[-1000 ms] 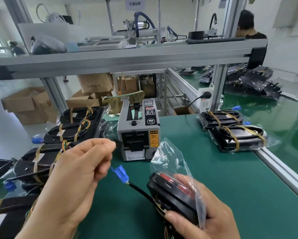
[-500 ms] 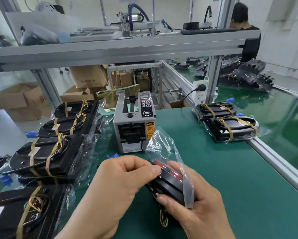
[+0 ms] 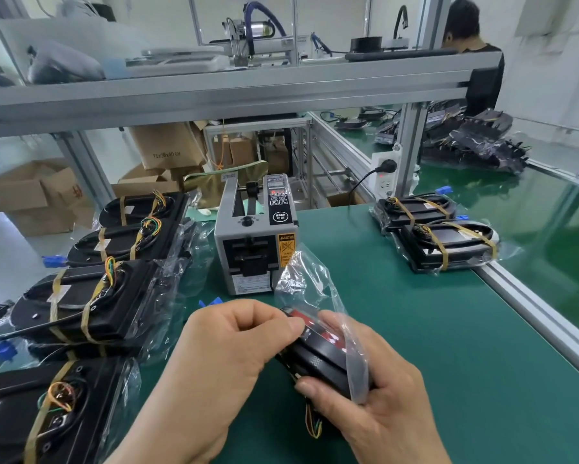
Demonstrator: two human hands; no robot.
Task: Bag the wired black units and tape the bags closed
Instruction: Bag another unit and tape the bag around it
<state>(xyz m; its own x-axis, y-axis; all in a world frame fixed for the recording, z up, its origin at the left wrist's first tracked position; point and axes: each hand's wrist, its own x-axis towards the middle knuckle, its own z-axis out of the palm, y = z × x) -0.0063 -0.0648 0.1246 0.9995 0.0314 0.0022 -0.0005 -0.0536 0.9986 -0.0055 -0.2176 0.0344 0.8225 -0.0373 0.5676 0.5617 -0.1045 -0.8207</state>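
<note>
Where the green bench mat (image 3: 432,329) spreads wide, a row of bagged units (image 3: 90,306) lies along its left side and a bagged pair (image 3: 448,242) at far right. Tape dispenser (image 3: 254,249): upright, centre, behind the hands. Left hand (image 3: 227,373): fingers curled, thumb and forefinger pinching the top edge of the black unit (image 3: 324,349). Right hand (image 3: 381,413): wrapped round that unit, held above the mat, partly inside a clear bag (image 3: 314,289). Coloured wires (image 3: 313,426) hang beneath.

The left hand (image 3: 221,363) covers the near end of the black unit (image 3: 324,353); what its curled fingers pinch is hidden. Only a corner of the blue connector (image 3: 211,301) shows behind it. The frame edge cuts off the lower-left bagged unit (image 3: 30,413).
</note>
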